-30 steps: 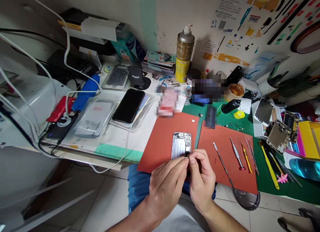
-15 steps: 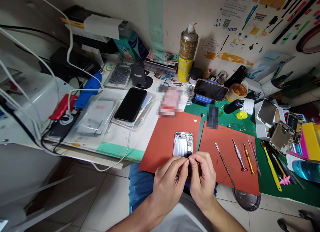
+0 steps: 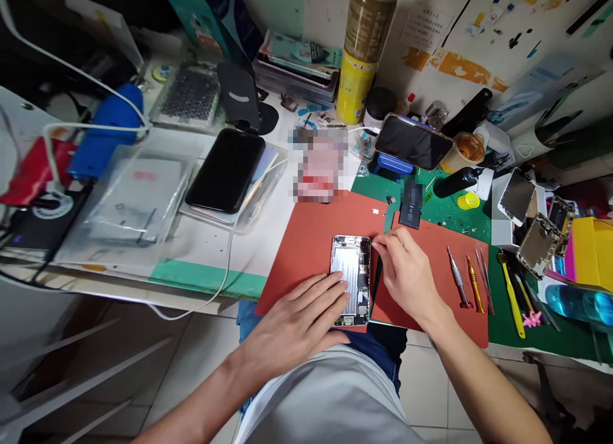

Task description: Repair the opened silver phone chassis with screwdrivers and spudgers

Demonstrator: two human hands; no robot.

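The left hand (image 3: 297,322) lies flat, its fingers (image 3: 330,284) extended and resting on the lower left of an opened smartphone rear housing (image 3: 352,281), not gripping it. The housing lies face up on a red-orange silicone mat (image 3: 301,259), its silver inner panel exposed and small components showing along its right side and ends. The right hand (image 3: 407,275) hovers just beside the housing's upper right corner, its fingers (image 3: 383,243) drawn narrowly together; whether they hold something small cannot be told. A second red-orange mat (image 3: 440,259) lies under and beyond that hand, with a narrow strip of green cutting mat (image 3: 445,207) showing between the two. A dark phone battery (image 3: 410,215), partly pixelated, sits at the second mat's top edge. Toward its right edge lie a steel-handled tool (image 3: 458,278), a yellow screwdriver (image 3: 475,284) and tweezers (image 3: 484,271). Farther off, a phone (image 3: 412,142) stands tilted on a blue holder, a black smartphone (image 3: 225,169) lies on clear plastic sleeves, and a gold-and-yellow spray can (image 3: 359,54) stands against the wall. To the right, a gutted gold phone housing (image 3: 539,244) rests near a yellow pry tool (image 3: 510,294).
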